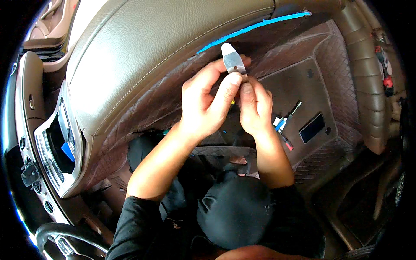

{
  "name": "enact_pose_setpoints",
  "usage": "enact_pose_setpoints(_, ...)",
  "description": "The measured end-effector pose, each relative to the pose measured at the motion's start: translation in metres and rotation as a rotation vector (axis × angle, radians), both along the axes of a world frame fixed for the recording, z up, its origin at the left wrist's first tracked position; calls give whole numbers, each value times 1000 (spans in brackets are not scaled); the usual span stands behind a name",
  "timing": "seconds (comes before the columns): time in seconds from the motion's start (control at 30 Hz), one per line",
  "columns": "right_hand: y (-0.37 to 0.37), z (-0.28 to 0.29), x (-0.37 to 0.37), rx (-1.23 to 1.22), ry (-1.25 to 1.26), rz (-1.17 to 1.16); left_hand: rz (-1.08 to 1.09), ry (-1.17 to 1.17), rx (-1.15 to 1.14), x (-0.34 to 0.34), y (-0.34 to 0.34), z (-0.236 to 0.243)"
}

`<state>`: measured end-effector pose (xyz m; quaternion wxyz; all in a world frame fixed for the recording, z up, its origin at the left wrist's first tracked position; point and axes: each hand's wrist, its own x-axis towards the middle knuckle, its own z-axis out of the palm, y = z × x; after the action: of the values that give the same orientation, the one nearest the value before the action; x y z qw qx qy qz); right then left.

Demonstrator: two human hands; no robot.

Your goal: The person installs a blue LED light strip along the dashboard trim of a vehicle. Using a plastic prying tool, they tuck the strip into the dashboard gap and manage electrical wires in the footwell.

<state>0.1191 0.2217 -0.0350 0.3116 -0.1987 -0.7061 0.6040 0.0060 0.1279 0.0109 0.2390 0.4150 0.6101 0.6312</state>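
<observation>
A flat silvery metal pry blade (232,58) with a rounded tip and a small hole points up and away from me. My left hand (206,97) pinches its lower end between thumb and fingers. Close against it, my right hand (256,104) is closed, with its thumb and fingers at the blade's bottom end; the part between the hands is hidden. Just beyond the tip, a bright blue strip (255,27) runs along the lower edge of a stitched brown leather panel (151,47). Something small and yellow shows between my hands.
On the brown floor mat (294,82) lie a screwdriver-like tool (297,108), a blue and white item (281,125), a red-ended piece (288,145) and a dark phone (312,128). A steering wheel (65,229) is at lower left, a padded brown seat side (359,73) at right.
</observation>
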Motion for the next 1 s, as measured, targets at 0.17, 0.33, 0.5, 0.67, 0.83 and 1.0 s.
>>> enact_pose_setpoints(0.17,0,-3,-7,-16,38,-5,-3,58,30,-1,1,-6)
enact_pose_setpoints(0.33,1,-4,-16,26,125,-14,17,138,60,-3,4,-8)
enact_pose_setpoints(0.5,2,-4,-21,-42,97,-15,54,103,51,-5,10,-8)
enact_pose_setpoints(0.67,2,-5,-17,-12,36,-37,75,184,21,-5,10,-7)
enact_pose_setpoints(0.83,1,-1,-18,-71,-15,-43,103,209,-13,-3,12,-5)
enact_pose_setpoints(1.0,-6,13,-20,-144,-26,-81,191,138,89,0,20,-8)
